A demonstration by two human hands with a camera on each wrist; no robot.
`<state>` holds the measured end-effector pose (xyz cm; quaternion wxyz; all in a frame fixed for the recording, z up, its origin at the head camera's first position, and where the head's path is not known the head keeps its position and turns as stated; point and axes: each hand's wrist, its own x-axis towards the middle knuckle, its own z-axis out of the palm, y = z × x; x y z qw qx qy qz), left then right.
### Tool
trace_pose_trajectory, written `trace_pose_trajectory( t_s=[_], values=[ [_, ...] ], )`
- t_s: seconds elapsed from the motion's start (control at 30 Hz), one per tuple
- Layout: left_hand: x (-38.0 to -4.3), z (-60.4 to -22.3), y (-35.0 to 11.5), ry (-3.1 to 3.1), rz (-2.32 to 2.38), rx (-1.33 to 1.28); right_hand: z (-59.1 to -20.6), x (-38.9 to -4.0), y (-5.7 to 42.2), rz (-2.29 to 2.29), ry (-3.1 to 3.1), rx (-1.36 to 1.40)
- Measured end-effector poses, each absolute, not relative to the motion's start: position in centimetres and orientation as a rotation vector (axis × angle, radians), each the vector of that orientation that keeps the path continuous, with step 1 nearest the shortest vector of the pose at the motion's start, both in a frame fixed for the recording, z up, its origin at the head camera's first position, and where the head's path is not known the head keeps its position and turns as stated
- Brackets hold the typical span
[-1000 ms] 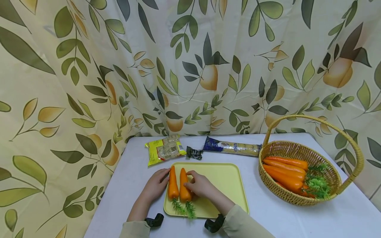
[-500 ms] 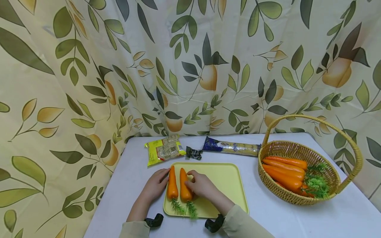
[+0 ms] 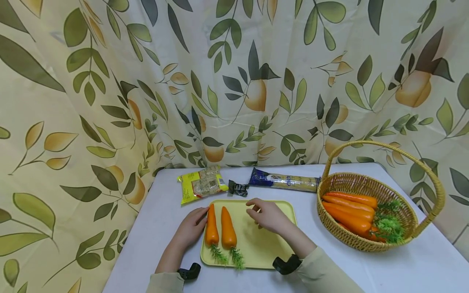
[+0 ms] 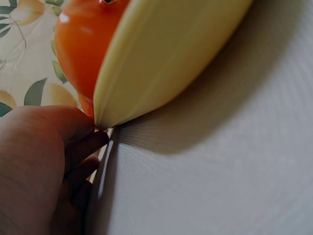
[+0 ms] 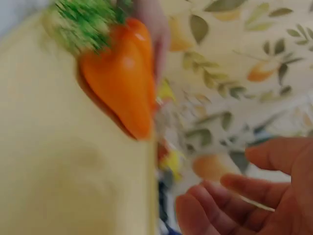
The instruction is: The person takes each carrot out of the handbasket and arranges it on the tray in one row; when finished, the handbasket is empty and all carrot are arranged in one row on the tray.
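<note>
Before a curtain (image 3: 234, 61) printed with leaves and fruit, a person in pale sleeves (image 3: 326, 270) works with both hands at a white-covered table (image 3: 144, 232). A handled wicker basket (image 3: 340, 235) stands on the right side, heaped with orange carrots (image 3: 351, 211), their tips to the left and their feathery greens to the right. Near the middle of the table lies a yellow rectangular tray (image 3: 256, 252). Beyond its far edge stretches a long, blue-ended pasta pack (image 3: 286, 181), and to the far left sits a yellow and clear food bag (image 3: 203, 185).

The right hand (image 3: 269, 215) hovers over the far part of the tray, fingers loosely bent and the thumb apart from the forefinger. The left hand (image 3: 192, 226) rests at the tray's left edge, thumb and forefinger meeting the rim; whether they pinch it cannot be told.

On the tray's left half, the left carrot (image 3: 211, 228) and the right carrot (image 3: 229, 230) lie side by side with a narrow gap, tips far and greens near. Smallest are the black wrist devices (image 3: 287, 264) on both arms and a black wrapped packet (image 3: 238, 188) between bag and pasta.
</note>
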<state>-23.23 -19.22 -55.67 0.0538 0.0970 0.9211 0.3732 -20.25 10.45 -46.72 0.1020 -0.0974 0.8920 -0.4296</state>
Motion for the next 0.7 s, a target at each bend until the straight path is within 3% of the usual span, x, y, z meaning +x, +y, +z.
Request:
trace_pose_trajectory(
  t_s=[0.3, 0.7],
  values=[
    [-23.2, -55.7, -19.2, 2.801, 1.123, 0.281, -42.9, -20.7, 18.8, -1.059, 2.851, -0.348],
    [-23.2, -55.6, -19.1, 2.828, 1.094, 0.289, -40.0, -21.3, 30.1, -0.872, 2.951, -0.166]
  ],
)
